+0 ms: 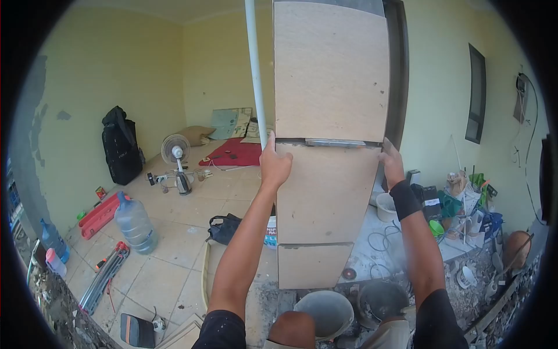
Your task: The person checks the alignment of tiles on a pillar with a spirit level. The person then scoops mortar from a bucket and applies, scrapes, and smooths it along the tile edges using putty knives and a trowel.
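Note:
Beige tiles cover a tall column in front of me, with an upper tile [330, 72] above a middle tile [325, 192] and a smaller lower tile [314, 265]. A dark gap with a thin metallic strip [336, 142] in it separates the upper and middle tiles. My left hand [275, 163] grips the left edge of the middle tile near its top corner, thumb on its face. My right hand [391, 160] holds the right edge at the same height. The fingers behind both edges are partly hidden. A white pipe [256, 70] stands just left of the column.
Two buckets [325, 313] [381, 299] stand at the column's foot by my knees. On the left floor are a water jug [135, 224], a tile cutter [104, 279] and a fan [177, 160]. Rubble and bags [459, 198] lie on the right.

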The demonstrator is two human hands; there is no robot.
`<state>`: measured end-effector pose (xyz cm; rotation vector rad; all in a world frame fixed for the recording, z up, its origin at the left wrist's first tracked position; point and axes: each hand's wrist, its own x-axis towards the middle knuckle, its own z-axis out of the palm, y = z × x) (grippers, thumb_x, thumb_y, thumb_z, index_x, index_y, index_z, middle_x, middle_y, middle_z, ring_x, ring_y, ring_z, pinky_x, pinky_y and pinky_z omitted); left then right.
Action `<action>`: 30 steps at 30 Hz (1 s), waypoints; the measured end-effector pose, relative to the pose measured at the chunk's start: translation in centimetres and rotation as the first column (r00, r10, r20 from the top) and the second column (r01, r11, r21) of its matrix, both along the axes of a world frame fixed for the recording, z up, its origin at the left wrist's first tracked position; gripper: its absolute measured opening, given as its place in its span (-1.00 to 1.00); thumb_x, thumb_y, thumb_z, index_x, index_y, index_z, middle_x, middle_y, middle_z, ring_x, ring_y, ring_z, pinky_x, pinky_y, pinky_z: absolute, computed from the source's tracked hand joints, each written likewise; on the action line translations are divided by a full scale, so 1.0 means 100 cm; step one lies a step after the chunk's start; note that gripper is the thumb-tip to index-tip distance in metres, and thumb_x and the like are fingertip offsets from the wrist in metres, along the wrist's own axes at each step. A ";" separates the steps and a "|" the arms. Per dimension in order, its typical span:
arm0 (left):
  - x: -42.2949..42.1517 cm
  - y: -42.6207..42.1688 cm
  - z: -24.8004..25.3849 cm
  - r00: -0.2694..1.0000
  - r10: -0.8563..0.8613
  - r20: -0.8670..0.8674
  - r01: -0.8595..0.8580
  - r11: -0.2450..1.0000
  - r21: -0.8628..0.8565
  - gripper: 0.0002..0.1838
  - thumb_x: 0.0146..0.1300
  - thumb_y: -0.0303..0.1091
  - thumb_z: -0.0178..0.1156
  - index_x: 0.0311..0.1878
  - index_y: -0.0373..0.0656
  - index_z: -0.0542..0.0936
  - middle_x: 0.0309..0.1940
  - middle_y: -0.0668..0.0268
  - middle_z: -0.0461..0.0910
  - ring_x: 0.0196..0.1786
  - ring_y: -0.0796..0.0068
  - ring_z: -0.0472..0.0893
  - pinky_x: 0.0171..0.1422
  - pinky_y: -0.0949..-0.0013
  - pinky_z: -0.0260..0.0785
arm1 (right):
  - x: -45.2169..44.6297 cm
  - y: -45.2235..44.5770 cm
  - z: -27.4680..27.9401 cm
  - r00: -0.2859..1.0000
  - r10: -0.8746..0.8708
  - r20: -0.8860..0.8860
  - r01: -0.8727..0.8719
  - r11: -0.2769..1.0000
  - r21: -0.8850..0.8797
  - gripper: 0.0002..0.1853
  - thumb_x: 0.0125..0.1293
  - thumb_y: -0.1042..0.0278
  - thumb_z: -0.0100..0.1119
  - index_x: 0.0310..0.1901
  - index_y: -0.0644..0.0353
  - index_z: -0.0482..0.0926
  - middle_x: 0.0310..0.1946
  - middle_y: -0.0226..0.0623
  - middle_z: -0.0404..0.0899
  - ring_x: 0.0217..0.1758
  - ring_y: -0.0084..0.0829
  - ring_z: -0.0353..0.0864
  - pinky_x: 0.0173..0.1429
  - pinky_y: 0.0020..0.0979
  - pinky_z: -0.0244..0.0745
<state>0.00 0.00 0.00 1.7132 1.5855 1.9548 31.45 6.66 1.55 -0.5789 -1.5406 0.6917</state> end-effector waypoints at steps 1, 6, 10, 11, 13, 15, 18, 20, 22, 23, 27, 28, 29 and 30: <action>0.000 0.003 -0.003 0.998 0.039 0.051 -0.043 0.994 0.098 -0.16 0.04 -0.44 0.16 0.45 -0.39 0.15 0.37 -0.21 0.26 0.47 -0.09 0.22 0.54 0.20 0.03 | 0.004 0.001 0.006 0.994 -0.088 0.071 0.086 0.996 0.033 -0.16 0.14 0.42 0.09 0.44 0.52 0.01 0.45 0.19 0.10 0.51 0.03 0.14 0.52 -0.22 0.06; -0.024 -0.010 -0.052 0.990 0.133 0.039 -0.138 0.974 0.179 -0.22 0.04 -0.45 0.18 0.39 -0.46 0.23 0.34 -0.19 0.31 0.43 0.00 0.31 0.50 0.19 0.09 | 0.052 -0.059 -0.051 0.911 -0.340 0.232 0.332 0.940 0.074 -0.31 0.18 0.44 0.15 0.37 0.37 0.25 0.31 0.05 0.36 0.34 -0.09 0.40 0.35 -0.25 0.35; -0.032 -0.010 -0.054 0.991 0.120 0.065 -0.131 0.971 0.200 -0.23 0.12 -0.34 0.25 0.38 -0.48 0.24 0.35 -0.16 0.31 0.43 0.04 0.31 0.49 0.21 0.09 | 0.093 -0.077 -0.081 0.879 -0.384 0.284 0.402 0.916 -0.006 -0.28 0.20 0.38 0.18 0.39 0.37 0.22 0.32 0.06 0.34 0.37 -0.08 0.38 0.36 -0.23 0.34; -0.035 -0.002 -0.042 0.986 0.077 0.148 -0.113 0.960 0.255 -0.22 0.14 -0.28 0.27 0.38 -0.48 0.25 0.35 -0.16 0.31 0.43 0.04 0.31 0.49 0.22 0.09 | 0.095 -0.068 -0.068 0.910 -0.357 0.212 0.366 0.930 -0.006 -0.27 0.21 0.36 0.17 0.40 0.38 0.19 0.34 0.07 0.33 0.39 -0.06 0.35 0.39 -0.22 0.30; -0.039 0.008 0.015 0.992 0.122 0.038 -0.128 0.928 0.350 -0.14 0.16 -0.13 0.31 0.40 -0.47 0.21 0.36 -0.17 0.30 0.43 0.02 0.31 0.48 0.21 0.10 | 0.087 -0.036 -0.019 0.947 -0.304 0.107 0.298 0.952 0.068 -0.25 0.25 0.28 0.17 0.41 0.43 0.16 0.38 0.12 0.26 0.45 -0.02 0.26 0.47 -0.21 0.18; -0.042 0.026 0.080 0.976 0.210 -0.062 -0.173 0.914 0.367 -0.07 0.12 -0.07 0.33 0.41 -0.47 0.18 0.36 -0.19 0.29 0.43 0.02 0.30 0.48 0.21 0.11 | 0.066 -0.005 0.049 0.932 -0.347 0.107 0.321 0.925 0.205 -0.21 0.24 0.21 0.16 0.40 0.50 0.12 0.42 0.16 0.19 0.48 -0.03 0.21 0.51 -0.28 0.09; -0.037 0.047 0.161 0.976 0.161 -0.148 -0.092 0.916 0.390 -0.01 0.06 -0.05 0.37 0.41 -0.49 0.16 0.35 -0.21 0.29 0.41 0.01 0.33 0.46 0.20 0.15 | 0.031 0.034 0.151 0.891 -0.429 0.148 0.363 0.870 0.334 -0.11 0.18 0.11 0.20 0.41 0.53 0.08 0.42 0.23 0.14 0.50 -0.04 0.18 0.51 -0.31 0.08; -0.034 0.045 0.194 0.968 0.146 -0.203 -0.064 0.930 0.363 -0.02 0.04 -0.08 0.39 0.40 -0.50 0.19 0.30 -0.19 0.36 0.35 0.02 0.40 0.42 0.20 0.21 | 0.012 0.039 0.196 0.887 -0.438 0.144 0.378 0.870 0.317 -0.06 0.11 0.12 0.24 0.41 0.56 0.07 0.41 0.25 0.15 0.50 -0.04 0.17 0.51 -0.32 0.07; -0.028 0.039 0.214 0.964 0.152 -0.216 -0.070 0.936 0.346 -0.04 0.03 -0.10 0.40 0.38 -0.50 0.21 0.26 -0.18 0.40 0.32 0.03 0.44 0.39 0.21 0.24 | -0.001 0.051 0.219 0.886 -0.442 0.142 0.384 0.870 0.310 -0.04 0.09 0.13 0.25 0.40 0.57 0.07 0.41 0.25 0.15 0.51 -0.05 0.16 0.51 -0.33 0.07; -0.029 0.041 0.222 0.972 0.068 -0.225 0.008 0.948 0.318 -0.11 0.06 -0.16 0.40 0.36 -0.48 0.25 0.22 -0.12 0.44 0.25 0.10 0.48 0.36 0.21 0.28 | -0.002 0.057 0.225 0.925 -0.369 0.093 0.327 0.896 0.301 -0.04 0.07 0.15 0.26 0.40 0.59 0.06 0.39 0.25 0.20 0.48 -0.06 0.21 0.50 -0.35 0.09; -0.019 0.024 0.225 0.975 -0.139 -0.171 0.177 0.957 0.232 -0.31 0.11 -0.34 0.36 0.28 -0.43 0.35 0.09 0.03 0.55 0.07 0.27 0.58 0.21 0.26 0.40 | -0.014 0.041 0.223 0.987 -0.163 -0.008 0.159 0.948 0.276 -0.05 0.03 0.21 0.25 0.37 0.63 0.10 0.30 0.18 0.34 0.37 -0.12 0.33 0.42 -0.40 0.15; -0.023 0.029 0.222 0.976 -0.136 -0.167 0.172 0.960 0.222 -0.31 0.11 -0.34 0.36 0.28 -0.43 0.35 0.09 0.03 0.55 0.07 0.27 0.58 0.21 0.26 0.40 | -0.015 0.039 0.221 0.987 -0.159 -0.004 0.154 0.952 0.266 -0.05 0.03 0.21 0.25 0.37 0.63 0.10 0.30 0.18 0.34 0.37 -0.12 0.33 0.42 -0.40 0.15; -0.025 0.033 0.225 0.971 -0.162 -0.173 0.198 0.955 0.218 -0.32 0.12 -0.42 0.33 0.29 -0.43 0.33 0.10 0.03 0.55 0.08 0.28 0.58 0.20 0.27 0.41 | -0.013 0.036 0.224 0.991 -0.126 0.032 0.113 0.957 0.266 -0.09 0.02 0.21 0.25 0.35 0.62 0.15 0.24 0.14 0.38 0.31 -0.15 0.36 0.39 -0.40 0.17; -0.025 0.033 0.227 0.966 -0.188 -0.177 0.224 0.950 0.215 -0.33 0.12 -0.49 0.31 0.30 -0.44 0.32 0.11 0.03 0.54 0.09 0.29 0.58 0.19 0.28 0.42 | -0.010 0.041 0.226 0.993 -0.094 0.070 0.072 0.962 0.264 -0.12 0.00 0.22 0.24 0.32 0.61 0.20 0.17 0.10 0.43 0.25 -0.18 0.40 0.36 -0.39 0.19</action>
